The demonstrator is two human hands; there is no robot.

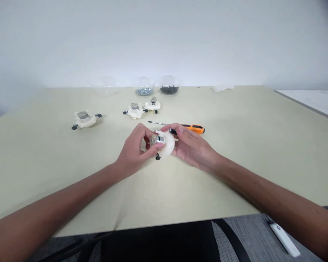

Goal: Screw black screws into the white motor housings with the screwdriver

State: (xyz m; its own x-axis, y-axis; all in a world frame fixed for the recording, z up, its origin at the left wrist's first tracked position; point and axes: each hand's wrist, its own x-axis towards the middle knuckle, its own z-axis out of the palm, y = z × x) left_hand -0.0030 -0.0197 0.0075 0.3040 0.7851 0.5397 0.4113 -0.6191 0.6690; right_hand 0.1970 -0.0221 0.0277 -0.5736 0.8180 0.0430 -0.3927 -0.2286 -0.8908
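Observation:
A white plastic housing [168, 145] with a silver motor and black end pieces is held between both hands above the table. My left hand [136, 148] is closed on it, with the thumb against the motor. My right hand [192, 147] grips the housing's other side, its thumb and index finger by a black end piece. Behind my right hand lies a screwdriver [194, 128] with an orange and black handle, its shaft pointing left. Three similar assemblies rest farther back: one [84, 119] at the left, and two close together, one [135, 111] beside the other [153, 104].
At the table's back stand a clear bowl of silvery small parts [144, 91], a clear bowl of black small parts [169, 89] and another clear bowl [106, 91]. A whitish item [222, 88] lies at the back right. The table's [158, 214] front edge is near.

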